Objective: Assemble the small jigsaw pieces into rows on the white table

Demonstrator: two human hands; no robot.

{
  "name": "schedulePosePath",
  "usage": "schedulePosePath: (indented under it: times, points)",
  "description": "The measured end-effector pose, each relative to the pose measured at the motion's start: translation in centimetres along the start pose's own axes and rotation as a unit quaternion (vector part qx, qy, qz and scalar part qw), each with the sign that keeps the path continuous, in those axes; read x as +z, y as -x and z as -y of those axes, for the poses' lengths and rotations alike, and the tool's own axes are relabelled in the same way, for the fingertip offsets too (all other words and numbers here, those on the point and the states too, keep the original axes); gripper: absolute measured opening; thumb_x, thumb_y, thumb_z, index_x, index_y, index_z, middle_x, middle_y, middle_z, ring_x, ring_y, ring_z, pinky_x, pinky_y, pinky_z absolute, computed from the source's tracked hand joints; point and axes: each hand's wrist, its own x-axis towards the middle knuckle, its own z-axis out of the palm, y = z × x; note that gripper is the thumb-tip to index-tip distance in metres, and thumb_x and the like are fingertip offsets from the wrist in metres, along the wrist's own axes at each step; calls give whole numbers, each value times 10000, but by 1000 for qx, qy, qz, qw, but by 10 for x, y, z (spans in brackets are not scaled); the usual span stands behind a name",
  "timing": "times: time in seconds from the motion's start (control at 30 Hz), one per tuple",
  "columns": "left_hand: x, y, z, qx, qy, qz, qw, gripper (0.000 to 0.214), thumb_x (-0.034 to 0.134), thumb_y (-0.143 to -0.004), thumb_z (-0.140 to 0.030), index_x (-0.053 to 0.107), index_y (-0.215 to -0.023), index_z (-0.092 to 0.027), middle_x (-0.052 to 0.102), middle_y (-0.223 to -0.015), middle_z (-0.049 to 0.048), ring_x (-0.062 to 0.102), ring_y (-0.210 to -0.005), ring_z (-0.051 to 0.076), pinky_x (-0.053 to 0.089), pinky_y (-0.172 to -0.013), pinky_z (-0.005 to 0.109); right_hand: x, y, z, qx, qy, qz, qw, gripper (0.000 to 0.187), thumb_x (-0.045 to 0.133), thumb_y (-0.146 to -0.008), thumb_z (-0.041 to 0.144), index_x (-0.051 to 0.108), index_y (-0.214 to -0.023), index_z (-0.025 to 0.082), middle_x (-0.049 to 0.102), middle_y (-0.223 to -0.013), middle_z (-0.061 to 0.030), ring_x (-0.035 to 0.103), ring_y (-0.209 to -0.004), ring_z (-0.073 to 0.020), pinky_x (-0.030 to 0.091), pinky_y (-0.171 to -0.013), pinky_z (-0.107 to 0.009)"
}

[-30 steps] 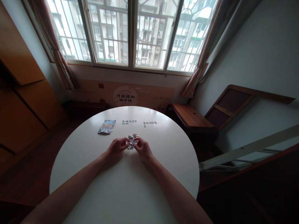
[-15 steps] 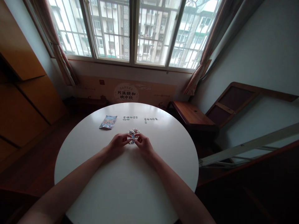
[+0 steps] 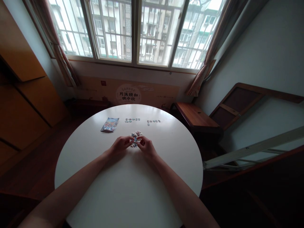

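Both my hands rest on a round white table (image 3: 133, 190), meeting at a small heap of jigsaw pieces (image 3: 135, 135). My left hand (image 3: 120, 145) has its fingers curled and pinches a small piece at the heap's near edge. My right hand (image 3: 146, 147) is curled the same way, its fingertips pinched on a piece right beside the left hand's. The two pinches touch over the pieces. Much of the heap is hidden behind my fingers.
Farther back on the table lie a colourful puzzle packet (image 3: 110, 124) at the left and two short rows of joined pieces (image 3: 132, 120) (image 3: 153, 121). A wooden bench (image 3: 194, 117) stands right of the table, wooden cabinets (image 3: 26, 104) left, a barred window (image 3: 133, 31) ahead.
My head has tilted a little, so the table sits slightly higher and the window lower in view. Both hands stay pinched together at the heap with only small finger shifts.
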Motion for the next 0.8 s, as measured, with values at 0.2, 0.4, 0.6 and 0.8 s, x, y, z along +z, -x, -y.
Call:
schedulePosePath:
  times: [0.2, 0.4, 0.6, 0.8]
  points:
    - [-1, -1, 0, 3, -8, 3, 1000, 239, 529, -845, -315, 682, -908, -142, 584, -556, -24, 475, -500, 66, 356, -526, 157, 0, 0, 1, 0, 5, 3, 1000, 230, 573, -784, 301, 627, -965, 169, 520, -578, 43, 467, -511, -98, 378, -534, -203]
    - [-1, -1, -1, -4, 1, -2, 1000, 224, 538, -832, -283, 683, -925, -139, 637, -610, 0, 531, -533, 80, 380, -539, 157, 0, 0, 1, -2, 11, 3, 1000, 232, 578, -783, 301, 626, -976, 181, 524, -580, 46, 468, -513, -97, 373, -538, -201]
    - [-2, -2, -2, -16, 3, -11, 1000, 245, 517, -854, -312, 678, -883, -131, 625, -598, -5, 504, -512, 72, 363, -521, 153, -2, -2, 4, -1, -4, -9, 1000, 290, 568, -778, 289, 593, -1043, 175, 539, -599, 42, 483, -522, -99, 390, -542, -197]
    - [-2, -2, -2, -13, -9, -14, 1000, 249, 518, -853, -320, 684, -870, -135, 599, -568, -17, 474, -494, 65, 339, -505, 151, -2, -3, 2, 8, -28, -29, 999, 227, 518, -811, 309, 612, -954, 159, 526, -571, 32, 485, -515, -104, 392, -532, -200]
